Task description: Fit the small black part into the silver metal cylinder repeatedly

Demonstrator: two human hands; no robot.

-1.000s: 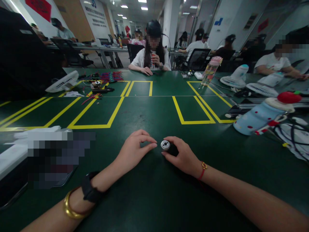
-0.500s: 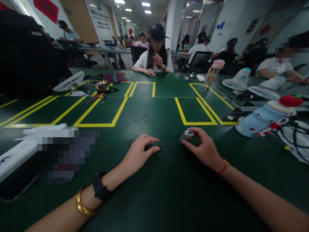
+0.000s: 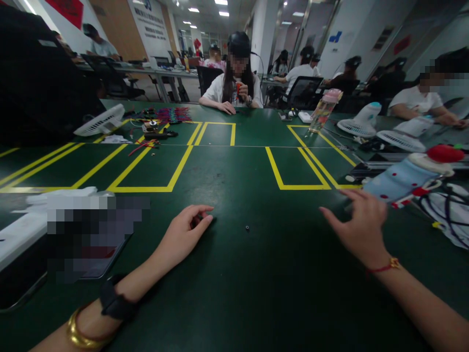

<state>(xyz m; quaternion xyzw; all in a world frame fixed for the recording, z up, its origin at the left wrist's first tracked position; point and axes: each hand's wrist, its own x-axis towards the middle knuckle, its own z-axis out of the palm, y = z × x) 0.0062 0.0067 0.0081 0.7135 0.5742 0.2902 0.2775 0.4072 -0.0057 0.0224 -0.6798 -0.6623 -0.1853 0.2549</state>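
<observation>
My left hand (image 3: 188, 230) is low over the green table (image 3: 234, 274), fingers loosely curled, thumb and fingertips slightly apart with nothing visible between them. To its right lies a tiny dark ring-shaped piece (image 3: 247, 228), apart from both hands. My right hand (image 3: 361, 222) is open beside the light-blue bottle (image 3: 397, 181), its thumb spread well away from the fingers. A bit of a grey metal cylinder (image 3: 345, 206) shows just behind its fingers, mostly hidden. Whether the fingers still touch that cylinder is unclear.
Phone-like dark slabs and a white case (image 3: 22, 234) lie at left. Wires and small parts (image 3: 157, 128) are farther back. A pink-lidded bottle (image 3: 324, 111), white fans (image 3: 357, 122) and cables (image 3: 447, 215) occupy the right. A person (image 3: 238, 73) sits opposite.
My right hand has moved right with the grey cylinder, to beside the blue bottle, and its fingers have spread. My left hand has drawn back leftward from the tiny ring-shaped piece.
</observation>
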